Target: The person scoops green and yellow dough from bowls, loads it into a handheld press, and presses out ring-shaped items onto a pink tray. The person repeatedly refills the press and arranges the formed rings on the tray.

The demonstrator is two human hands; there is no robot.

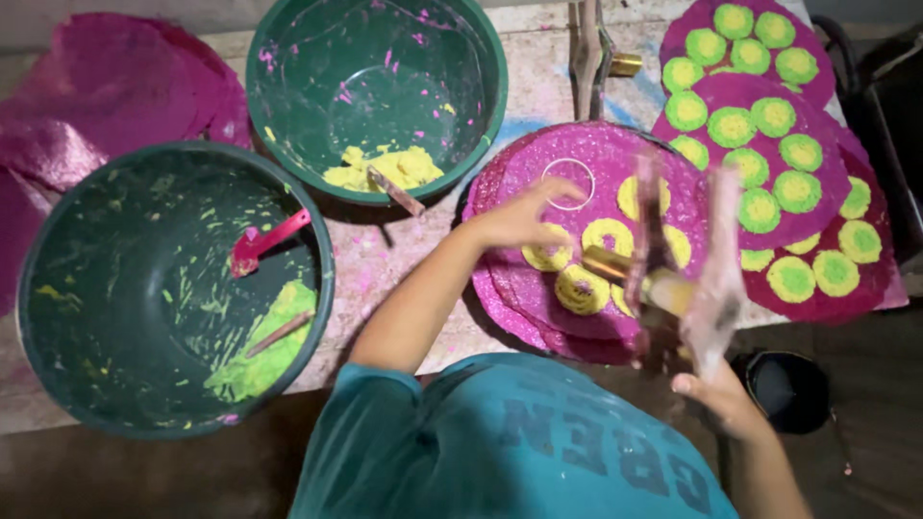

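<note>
Far to the left I see a pile of pink sheets (91, 91) at the table edge. Near it sits a big dark green bowl (58, 346) with light green paste (269, 351), a pink scoop (264, 240) and a thin stick (279, 333) inside. Just beyond it is a second green bowl (486, 58) with a lump of yellow paste (385, 168) and another stick (394, 190). That makes two bowls, and they almost touch, so there is little room between them.

Next comes my left hand (519, 219). Its fingers are spread a bit and the tips rest on a round pink sheet (596, 154), beside a pressed ring mark (568, 183). I count about six yellow rings (582, 288) on that sheet.

My right hand (716, 394) is nearer to me and grips a long press tool (687, 274) that stands over the sheet and hides part of it. The tool is blurry, so I cannot tell just how those fingers sit.

Far to the right, more pink sheets (817, 216) overlap, covered with many green and yellow rounds (760, 210). They reach the right table edge. A small dark pot (790, 389) sits low beside my right hand.
</note>
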